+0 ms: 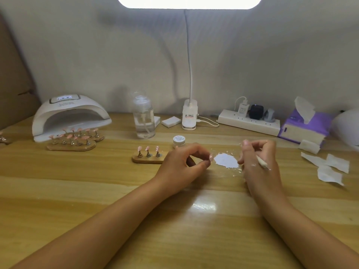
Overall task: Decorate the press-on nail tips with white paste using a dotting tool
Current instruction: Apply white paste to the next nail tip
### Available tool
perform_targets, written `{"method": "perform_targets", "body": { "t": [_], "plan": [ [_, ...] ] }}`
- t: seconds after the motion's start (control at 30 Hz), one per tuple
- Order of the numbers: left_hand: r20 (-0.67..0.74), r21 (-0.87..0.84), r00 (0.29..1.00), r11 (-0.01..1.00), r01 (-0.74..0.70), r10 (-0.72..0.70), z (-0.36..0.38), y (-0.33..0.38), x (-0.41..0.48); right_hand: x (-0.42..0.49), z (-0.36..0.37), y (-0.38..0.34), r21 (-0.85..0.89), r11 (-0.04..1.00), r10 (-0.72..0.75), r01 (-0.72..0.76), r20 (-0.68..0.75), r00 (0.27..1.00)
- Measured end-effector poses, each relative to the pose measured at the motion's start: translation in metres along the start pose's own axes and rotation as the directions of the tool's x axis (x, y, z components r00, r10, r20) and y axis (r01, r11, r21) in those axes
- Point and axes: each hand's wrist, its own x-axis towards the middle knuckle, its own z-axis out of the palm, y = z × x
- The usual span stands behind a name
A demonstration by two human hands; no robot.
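1. The left hand [182,166], at nine o'clock from the white paste patch [226,160], pinches a pink nail tip [211,157] beside the patch's edge.
2. The right hand [260,162], at three o'clock, curls round the dotting tool [261,162].
3. A wooden holder [147,161] sits just beyond the left hand at nine o'clock.
4. Bare table [174,220] lies toward six o'clock.

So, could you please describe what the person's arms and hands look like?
The left forearm and right forearm are bare: no sleeves, watch or bracelet. Neither the left hand nor the right hand wears gloves or visible rings. The right hand's back carries white paste smears.
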Motion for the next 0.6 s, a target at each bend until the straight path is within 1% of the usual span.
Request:
{"method": "perform_targets", "body": {
  "t": [0.1, 0.17, 0.27, 0.37, 0.43, 0.53, 0.6],
  "plan": [
    [0.049, 0.052, 0.998, 0.998, 0.035, -0.038, 0.001, -0.002, 0.000, 0.002, -0.002, 0.000, -0.012, 0.999, 0.033, -0.033, -0.023, 0.999],
    [0.066, 0.085, 0.996, 0.995, 0.047, -0.052, 0.001, -0.001, 0.000, 0.003, -0.005, -0.001, -0.072, 0.996, 0.051, -0.051, -0.003, 0.999],
    [0.066, 0.116, 0.996, 0.992, 0.055, -0.063, 0.001, 0.001, -0.001, 0.004, -0.009, -0.003, -0.133, 0.990, 0.042, -0.040, 0.010, 0.999],
    [0.063, 0.116, 0.997, 0.993, 0.038, -0.045, 0.000, 0.001, -0.001, 0.006, -0.009, -0.002, -0.144, 0.987, 0.075, -0.075, -0.009, 0.997],
    [0.088, 0.118, 0.996, 0.993, 0.019, -0.030, 0.000, 0.001, -0.001, 0.008, -0.009, 0.001, -0.167, 0.980, 0.104, -0.106, -0.016, 0.994],
    [0.126, 0.108, 0.992, 0.994, -0.004, -0.010, 0.000, 0.002, -0.002, 0.010, -0.009, 0.006, -0.222, 0.967, 0.132, -0.126, 0.015, 0.991],
    [0.135, 0.110, 0.991, 0.994, -0.004, -0.011, 0.000, 0.002, -0.002, 0.010, -0.009, 0.008, -0.249, 0.962, 0.125, -0.108, 0.053, 0.991]
  ]
}}
